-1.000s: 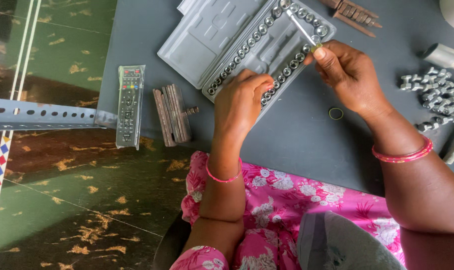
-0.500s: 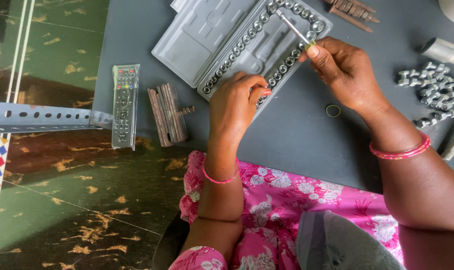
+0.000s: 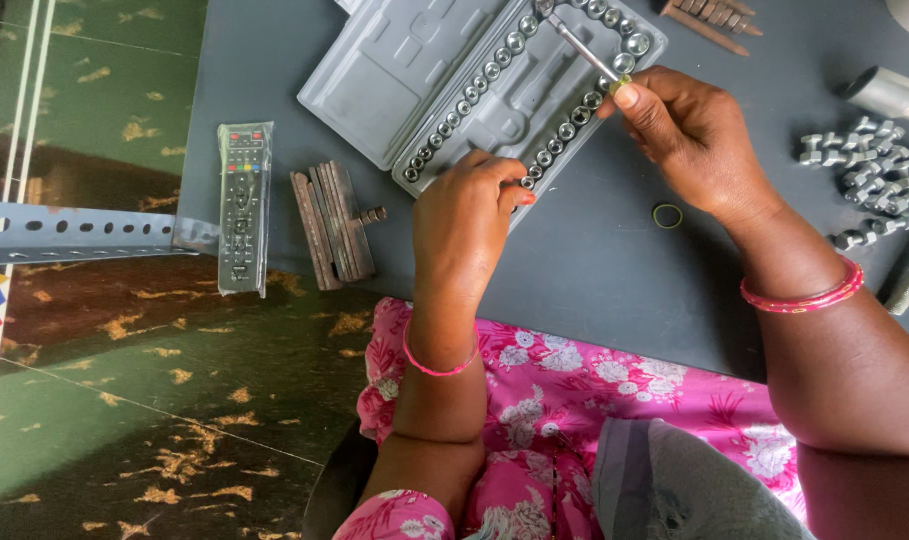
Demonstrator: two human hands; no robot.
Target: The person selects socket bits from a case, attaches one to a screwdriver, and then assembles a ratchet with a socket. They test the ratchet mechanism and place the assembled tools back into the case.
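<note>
An open grey plastic socket case (image 3: pixel 404 75) lies on the dark grey table (image 3: pixel 594 260), with a row of several shiny sockets (image 3: pixel 494 70) along its rim. My right hand (image 3: pixel 694 140) is closed on a thin metal driver rod (image 3: pixel 582 48) with a yellow-green end, held slanted over the case. My left hand (image 3: pixel 464 220) rests at the near edge of the case, its fingertips pinched at the sockets there; what they grip is hidden.
A black remote (image 3: pixel 240 205) in a clear sleeve and a bundle of rusty metal strips (image 3: pixel 332 222) lie left. A perforated metal angle bar (image 3: pixel 74 232) juts off the table. Several bolts (image 3: pixel 869 170), a metal tube (image 3: pixel 889 92) and a small ring (image 3: pixel 667 215) lie right.
Both hands and the rod have shifted slightly up and left in view; the left fingertips stay at the near row of sockets.
</note>
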